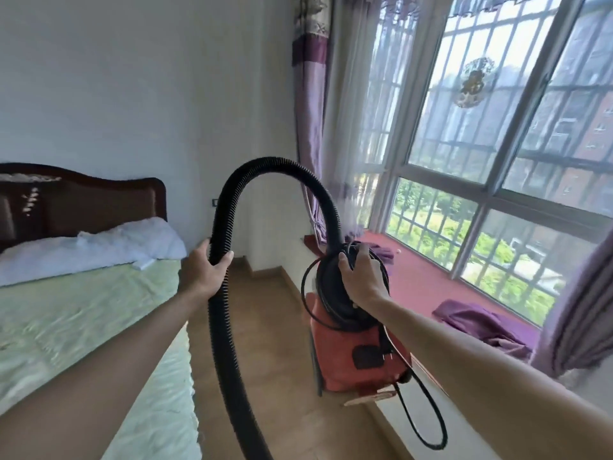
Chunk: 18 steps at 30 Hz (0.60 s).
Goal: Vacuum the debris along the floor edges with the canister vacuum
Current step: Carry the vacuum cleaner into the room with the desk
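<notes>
Hose arcs upward, L hand to canister.

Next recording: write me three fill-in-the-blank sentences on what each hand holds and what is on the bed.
The left hand grips the black ____.
The right hand holds the red ____ by its black top.
The white pillow lies on the ____.
Missing words: hose; vacuum; bed.
</notes>
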Tool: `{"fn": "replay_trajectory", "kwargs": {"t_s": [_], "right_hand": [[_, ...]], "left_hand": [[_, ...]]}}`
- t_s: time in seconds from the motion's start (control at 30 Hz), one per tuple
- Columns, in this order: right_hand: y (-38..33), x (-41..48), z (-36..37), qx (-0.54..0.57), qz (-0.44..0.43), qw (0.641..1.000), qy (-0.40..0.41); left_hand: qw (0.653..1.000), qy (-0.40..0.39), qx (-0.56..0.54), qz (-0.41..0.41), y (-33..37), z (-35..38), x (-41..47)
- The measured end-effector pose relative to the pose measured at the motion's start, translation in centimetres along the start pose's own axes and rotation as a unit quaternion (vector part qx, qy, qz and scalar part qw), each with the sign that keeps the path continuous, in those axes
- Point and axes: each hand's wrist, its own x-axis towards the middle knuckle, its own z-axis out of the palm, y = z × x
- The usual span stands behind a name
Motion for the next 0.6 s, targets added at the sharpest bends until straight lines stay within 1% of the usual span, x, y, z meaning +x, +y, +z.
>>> {"fn": "replay_trajectory", "kwargs": {"t_s": [0.13,0.3,0.47,0.6], "right_hand": [[-4.3,2.8,3.6,0.017,-0.03,0.998,-0.043],[-10.7,3.3,8.2,0.055,-0.095,0.989,-0.099],[-17.1,0.9,12.6,0.094,-0.136,0.973,-0.16],[-22.5,-2.7,15.7,0.121,-0.189,0.951,-0.211]], "left_hand": [[0.998,0.056,0.012,-0.022,-0.6,-4.5,1.5],[0.987,0.139,0.052,-0.056,-2.0,-11.6,2.0],[0.968,0.208,0.1,-0.097,-4.6,-20.0,-0.1],[0.947,0.253,0.143,-0.14,-6.7,-27.4,-3.4]]}}
